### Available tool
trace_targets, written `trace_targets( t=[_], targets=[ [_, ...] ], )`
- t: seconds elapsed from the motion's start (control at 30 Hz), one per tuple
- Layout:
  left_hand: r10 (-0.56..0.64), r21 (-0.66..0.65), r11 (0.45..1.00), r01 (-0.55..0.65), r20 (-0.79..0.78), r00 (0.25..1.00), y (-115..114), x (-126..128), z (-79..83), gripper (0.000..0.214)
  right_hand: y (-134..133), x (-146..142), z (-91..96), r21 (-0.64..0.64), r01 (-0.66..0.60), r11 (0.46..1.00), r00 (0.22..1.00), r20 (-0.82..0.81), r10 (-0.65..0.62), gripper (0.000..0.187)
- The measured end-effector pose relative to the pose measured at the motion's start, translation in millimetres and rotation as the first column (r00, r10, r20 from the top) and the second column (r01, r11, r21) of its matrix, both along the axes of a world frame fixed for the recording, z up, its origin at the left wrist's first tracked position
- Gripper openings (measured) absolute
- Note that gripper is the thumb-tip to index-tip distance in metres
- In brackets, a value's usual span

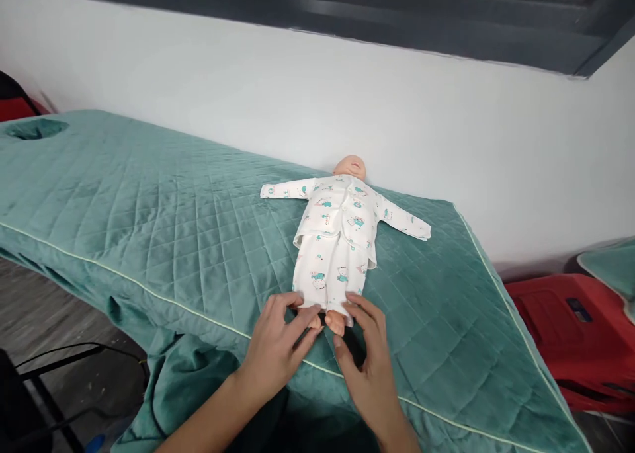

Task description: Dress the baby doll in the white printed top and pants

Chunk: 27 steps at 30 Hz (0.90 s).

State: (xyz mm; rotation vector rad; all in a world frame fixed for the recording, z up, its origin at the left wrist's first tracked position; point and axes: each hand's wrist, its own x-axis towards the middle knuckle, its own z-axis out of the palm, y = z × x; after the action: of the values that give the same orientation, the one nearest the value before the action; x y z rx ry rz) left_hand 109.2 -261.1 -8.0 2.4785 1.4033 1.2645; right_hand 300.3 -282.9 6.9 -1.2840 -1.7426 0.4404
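A baby doll (350, 167) lies on its back on a teal quilted bed cover (163, 221), head toward the white wall. It wears a white printed top (342, 208) with sleeves spread out and matching trousers (330, 271). My left hand (278, 347) rests at the doll's left trouser hem, fingers extended and touching the cuff beside the bare feet (330, 322). My right hand (364, 357) lies next to the other cuff, fingers stretched and touching the fabric. Neither hand grips anything that I can see.
The bed has a face hole (34, 129) at its far left end. A red plastic object (570, 334) stands on the floor to the right, with another teal-covered edge (612, 268) beyond it. A dark stand with cables (44, 373) is at lower left.
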Motion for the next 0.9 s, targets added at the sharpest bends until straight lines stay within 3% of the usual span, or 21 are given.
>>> trace_targets(
  t=[0.1,0.27,0.43,0.6,0.77,0.9],
  targets=[
    [-0.029,-0.015,0.999,0.031,0.112,0.993,1.6,1.2,-1.5,0.030,2.2,-4.1,-1.4,0.008,0.004,1.000,0.996,0.091,-0.005,0.041],
    [-0.026,-0.030,0.999,0.036,0.269,0.963,0.1,-2.7,-4.5,0.032,1.8,-4.6,-2.9,0.055,0.049,0.997,0.997,0.059,-0.052,0.037],
    [0.017,-0.032,0.999,-0.013,0.150,0.989,0.0,-3.1,-9.3,0.046,-0.8,-2.7,-4.8,0.091,0.046,0.995,0.998,0.038,-0.050,0.037],
    [0.093,-0.133,0.987,-0.091,0.009,0.996,5.4,-3.0,-9.9,0.064,-0.8,-3.7,-4.2,0.088,0.074,0.993,0.995,0.055,-0.079,0.039],
    [0.061,-0.146,0.986,-0.079,-0.124,0.990,7.7,-1.2,-4.0,0.076,7.1,-18.4,4.5,0.153,0.074,0.986,0.974,0.202,-0.105,0.040],
    [0.037,-0.163,0.985,-0.059,-0.136,0.990,6.6,-1.1,-0.9,0.073,18.9,-31.2,12.0,0.133,0.061,0.989,0.950,0.297,-0.098,0.031]
  ],
)
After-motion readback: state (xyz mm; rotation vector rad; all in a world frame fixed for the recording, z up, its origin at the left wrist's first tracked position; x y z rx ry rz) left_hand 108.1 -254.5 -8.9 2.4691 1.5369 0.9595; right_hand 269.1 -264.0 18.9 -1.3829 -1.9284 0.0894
